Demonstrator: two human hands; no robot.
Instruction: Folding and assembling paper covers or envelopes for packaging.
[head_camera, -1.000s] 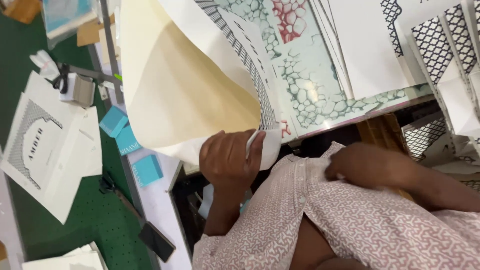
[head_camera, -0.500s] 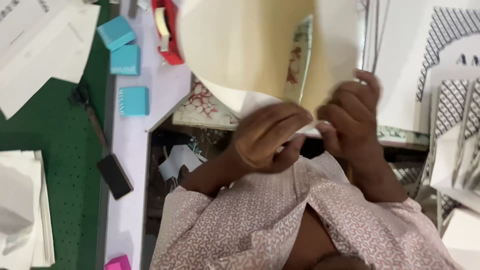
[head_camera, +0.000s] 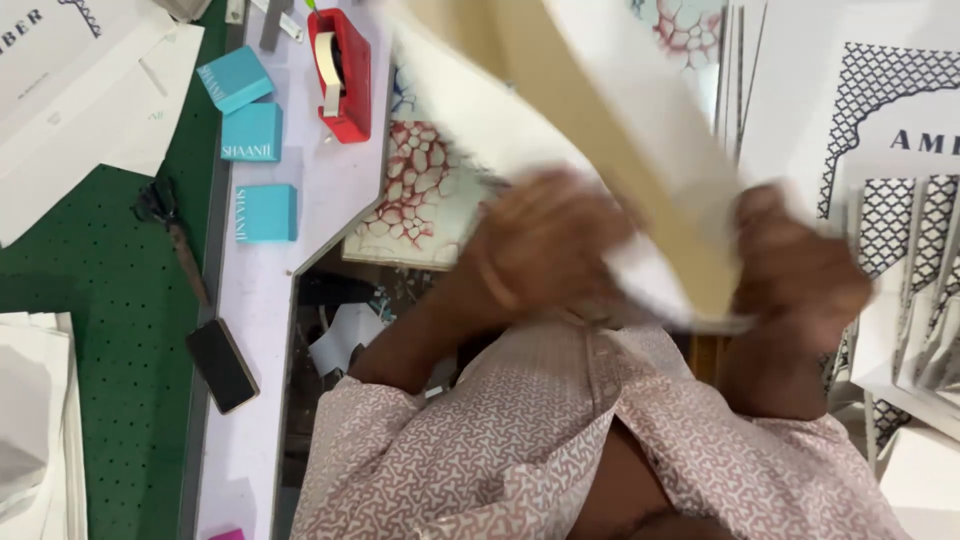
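Paper (head_camera: 600, 130), a large cream and white sheet, slants up from the lower right to the top of the view, its low edge pinched between the left hand (head_camera: 545, 250) and the right hand (head_camera: 800, 265), though blur hides how far either hand's fingers close. Beneath it a patterned sheet (head_camera: 420, 195) lies at the cut-out edge of the white desk (head_camera: 250, 330). Left of that, on the desk, stand three teal boxes (head_camera: 265, 213), a red tape dispenser (head_camera: 340, 75) with its roll of tape, and a black phone (head_camera: 222, 365).
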